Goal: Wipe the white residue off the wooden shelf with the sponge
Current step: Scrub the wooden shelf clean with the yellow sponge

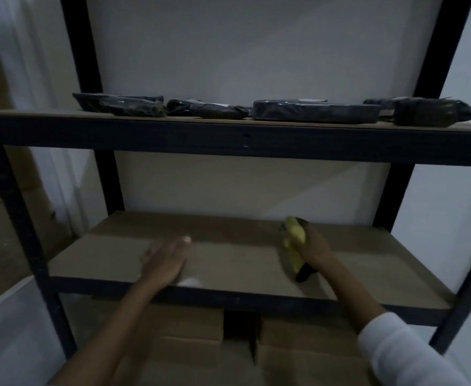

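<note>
The right hand point(316, 246) grips the sponge point(294, 243); the left hand point(164, 261) lies flat, empty, beside residue point(189, 281) at the shelf's point(242, 257) front edge. Wiping outward could spill it.

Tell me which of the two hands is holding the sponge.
The right hand grips the yellow sponge above the wooden shelf. The left hand lies flat and empty, beside the white residue.

Wooden shelf point(112, 254) bare; upper shelf point(228, 140) low overhead.
</note>
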